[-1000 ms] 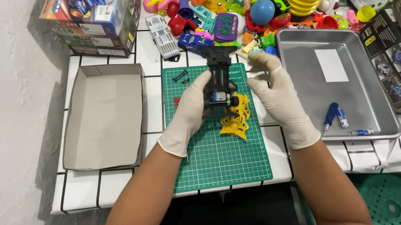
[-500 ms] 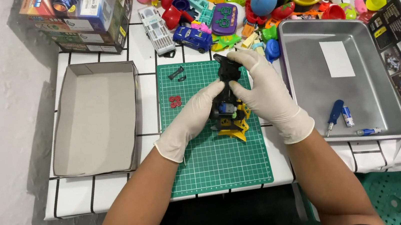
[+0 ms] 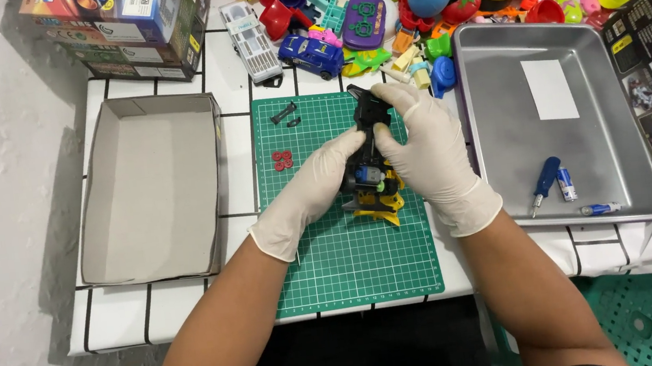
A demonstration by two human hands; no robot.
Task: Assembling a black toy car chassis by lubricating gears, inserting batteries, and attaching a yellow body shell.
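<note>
Both gloved hands, left hand [image 3: 312,193] and right hand [image 3: 429,151], clasp a black-yellow toy [image 3: 372,178] over the green mat [image 3: 351,262].

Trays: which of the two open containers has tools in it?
The metal tray beside the right hand: it holds a blue screwdriver and batteries. The grey cardboard box beside the left hand holds nothing.

A green cutting mat with a pale grid [image 3: 351,262] lies on a white tiled table with black lines [image 3: 153,317]. Two white-gloved hands, left [image 3: 307,193] and right [image 3: 429,155], grip a black and yellow plastic toy with a blue part [image 3: 371,182]. Small red rings [image 3: 282,160] dot the mat. A silver metal tray [image 3: 636,172] holds a blue-handled screwdriver [image 3: 544,183].
</note>
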